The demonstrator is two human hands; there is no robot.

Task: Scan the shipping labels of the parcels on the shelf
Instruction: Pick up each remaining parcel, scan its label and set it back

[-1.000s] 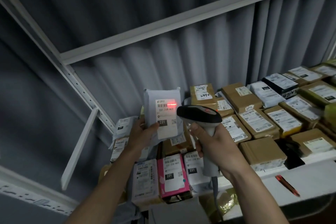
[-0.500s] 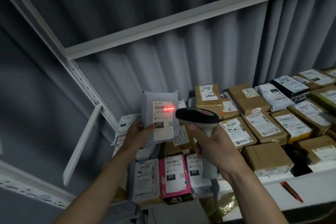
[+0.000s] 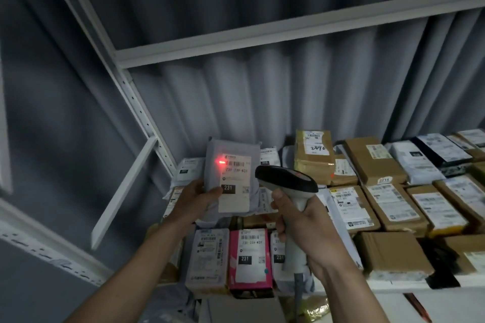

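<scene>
My left hand (image 3: pixel 195 198) holds a grey soft parcel (image 3: pixel 231 178) upright above the shelf, thumb on the lower edge of its white shipping label marked 231. A red scan light glows at the label's upper left, beside the barcode. My right hand (image 3: pixel 307 231) grips the white handle of a barcode scanner (image 3: pixel 286 179), whose dark head points left at the parcel. Below lie a pink parcel (image 3: pixel 249 259) and a white parcel (image 3: pixel 207 257), labels up.
Several brown cardboard boxes (image 3: pixel 372 160) and bagged parcels (image 3: pixel 414 162) fill the white shelf (image 3: pixel 393 284) to the right. A white upright post (image 3: pixel 147 123) and diagonal brace stand at left. A grey curtain hangs behind. Another shelf beam (image 3: pixel 288 31) runs overhead.
The red scan light has shifted from the right of the barcode to its left end. The parcel and scanner sit slightly lower against the shelf as my view tilted.
</scene>
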